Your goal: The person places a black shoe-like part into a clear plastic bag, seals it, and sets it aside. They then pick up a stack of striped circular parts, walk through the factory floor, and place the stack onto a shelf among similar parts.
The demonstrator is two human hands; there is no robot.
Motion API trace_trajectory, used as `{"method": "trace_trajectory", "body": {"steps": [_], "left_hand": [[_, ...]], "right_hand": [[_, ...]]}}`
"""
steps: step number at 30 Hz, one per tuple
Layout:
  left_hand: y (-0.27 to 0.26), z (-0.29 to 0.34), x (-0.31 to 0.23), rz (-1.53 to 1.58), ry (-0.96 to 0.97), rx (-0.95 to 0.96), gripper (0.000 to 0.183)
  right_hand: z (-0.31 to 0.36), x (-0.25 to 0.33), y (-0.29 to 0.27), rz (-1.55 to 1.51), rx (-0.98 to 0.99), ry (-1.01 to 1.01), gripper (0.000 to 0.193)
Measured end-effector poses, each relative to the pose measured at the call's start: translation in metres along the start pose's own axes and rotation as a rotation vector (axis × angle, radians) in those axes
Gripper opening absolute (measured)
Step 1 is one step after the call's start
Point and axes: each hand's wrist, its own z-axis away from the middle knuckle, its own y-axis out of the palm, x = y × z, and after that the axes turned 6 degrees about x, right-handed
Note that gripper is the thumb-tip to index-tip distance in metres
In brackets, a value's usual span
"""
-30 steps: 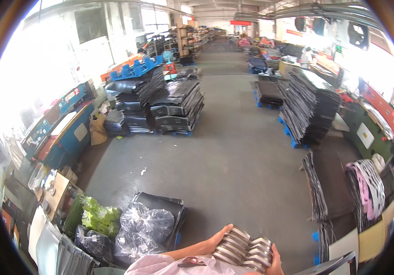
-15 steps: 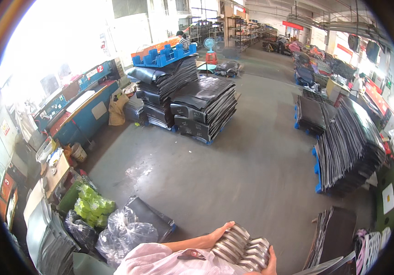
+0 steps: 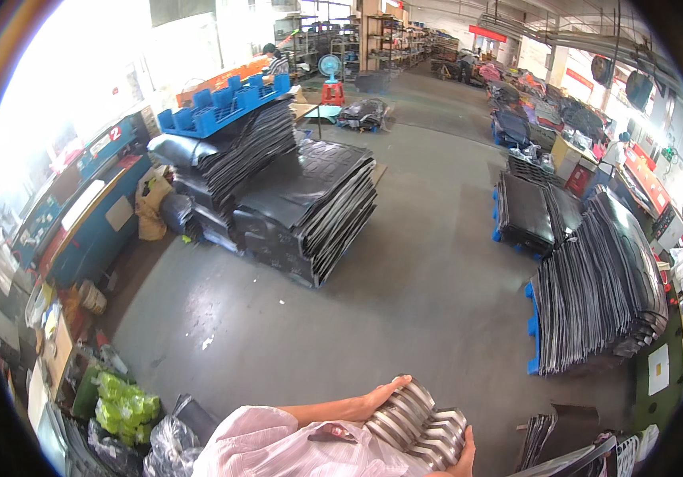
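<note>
Both my hands carry a bundle of shiny, wavy metal pieces (image 3: 398,419) low in front of my body, at the bottom of the head view. The pieces sit in two rows with bent, ridged edges. My left hand (image 3: 381,397) is closed on the left row, thumb along its far end. At the right row's outer side, my right hand (image 3: 464,455) grips the edge with its fingers; part of that hand is cut off by the picture's lower rim.
Tall stacks of black sheets (image 3: 301,187) stand on pallets ahead left, topped by a blue plastic pallet (image 3: 226,107). More black sheets (image 3: 588,286) lean at the right. Green bundles (image 3: 125,407) and clear bags lie lower left. Grey floor (image 3: 405,294) runs between them.
I have moved forward across the floor: the black stacks are nearer and the bags at lower left slide toward the rim. My hands keep their hold on the metal pieces.
</note>
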Motion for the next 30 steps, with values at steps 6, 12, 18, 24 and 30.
{"method": "trace_trajectory", "body": {"steps": [6,12,18,24,30], "left_hand": [[-0.039,-0.097,-0.138,0.068,-0.043,0.032,0.082],[-0.053,-0.134,-0.307,0.122,-0.002,-0.076,0.075],[-0.097,-0.19,-0.441,0.22,0.093,-0.128,0.072],[-0.157,-0.265,-0.603,0.203,0.087,-0.086,0.074],[-0.18,-0.329,-0.764,0.186,-0.01,-0.001,0.07]], "right_hand": [[-0.157,0.067,0.025,0.005,0.022,0.037,0.054],[-0.328,0.157,0.072,0.055,0.116,0.155,0.052],[-0.492,0.225,0.139,0.11,-0.005,0.245,0.05],[-0.645,0.273,0.21,0.073,0.102,0.264,0.048],[-0.773,0.331,0.288,0.062,0.091,0.222,0.048]]}}
